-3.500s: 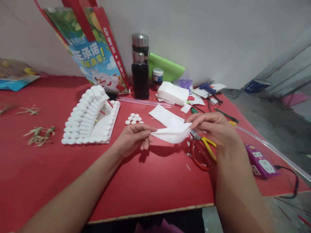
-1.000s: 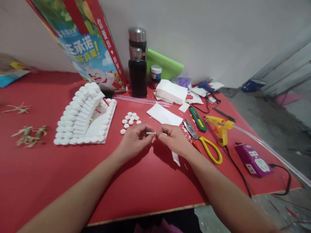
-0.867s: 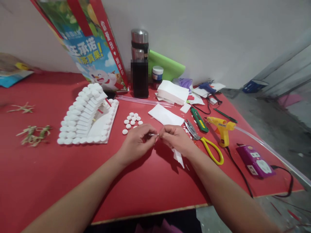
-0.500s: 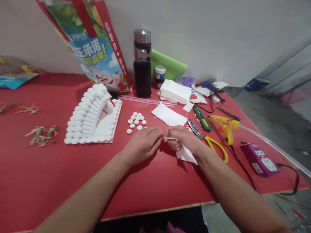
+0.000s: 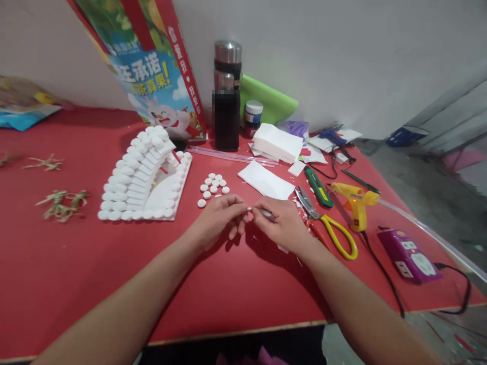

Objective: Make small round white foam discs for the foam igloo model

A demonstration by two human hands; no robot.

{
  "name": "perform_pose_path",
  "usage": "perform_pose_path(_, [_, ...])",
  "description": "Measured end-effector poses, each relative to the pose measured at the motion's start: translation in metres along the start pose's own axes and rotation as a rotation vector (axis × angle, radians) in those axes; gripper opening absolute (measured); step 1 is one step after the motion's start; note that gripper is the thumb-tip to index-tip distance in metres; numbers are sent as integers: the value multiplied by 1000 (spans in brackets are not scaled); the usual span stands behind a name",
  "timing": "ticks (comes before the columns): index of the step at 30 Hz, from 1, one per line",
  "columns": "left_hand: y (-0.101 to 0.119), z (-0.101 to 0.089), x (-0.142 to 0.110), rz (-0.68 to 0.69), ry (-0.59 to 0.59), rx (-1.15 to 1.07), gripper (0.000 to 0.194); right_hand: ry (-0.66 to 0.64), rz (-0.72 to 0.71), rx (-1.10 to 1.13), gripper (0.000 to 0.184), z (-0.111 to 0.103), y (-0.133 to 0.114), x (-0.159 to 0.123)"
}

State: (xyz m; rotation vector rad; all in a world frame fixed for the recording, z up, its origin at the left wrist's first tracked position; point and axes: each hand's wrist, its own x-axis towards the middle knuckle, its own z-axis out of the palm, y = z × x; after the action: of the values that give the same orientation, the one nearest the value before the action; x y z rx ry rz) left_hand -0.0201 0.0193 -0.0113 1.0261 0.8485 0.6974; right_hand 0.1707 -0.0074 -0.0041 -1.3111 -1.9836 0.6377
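Observation:
My left hand [image 5: 224, 218] pinches a tiny white piece [image 5: 249, 208] between thumb and forefinger, its other fingers loosely curled. Close against it, my right hand [image 5: 283, 223] is closed around a small grey, metal-looking object [image 5: 268, 214], mostly hidden by the fingers. A scrap of white paper [image 5: 282, 249] shows below the right hand. Just beyond the left hand lie several round white tablet-like pieces [image 5: 206, 194]. To the left stands a white model [image 5: 171, 200] with curved steps, edged with the same rounds. A folded white sheet [image 5: 266, 181] lies beyond the hands.
On the right are yellow-handled scissors [image 5: 338, 238], a green cutter [image 5: 318, 187], a yellow glue gun [image 5: 355, 200] and a purple power strip [image 5: 409, 254]. A red handle [image 5: 320, 235] shows beside the right wrist. A tall bag [image 5: 152, 76] and steel flask [image 5: 228, 53] stand behind.
My right hand no longer has the crumpled white paper in its palm and now grips the grey object. My left hand has turned, showing the white piece at its fingertips.

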Motion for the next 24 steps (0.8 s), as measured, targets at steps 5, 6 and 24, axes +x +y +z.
perform_pose_path(5, [3,0,1,-24,-5,-40,25,-25,-52,-94,20,-1,1,0])
perform_pose_path(6, [3,0,1,-25,-1,-37,25,-21,-48,-110,20,0,2,0])
perform_pose_path(24, [-13,16,-3,489,412,631,12,69,406,466,19,14,-11,-3])
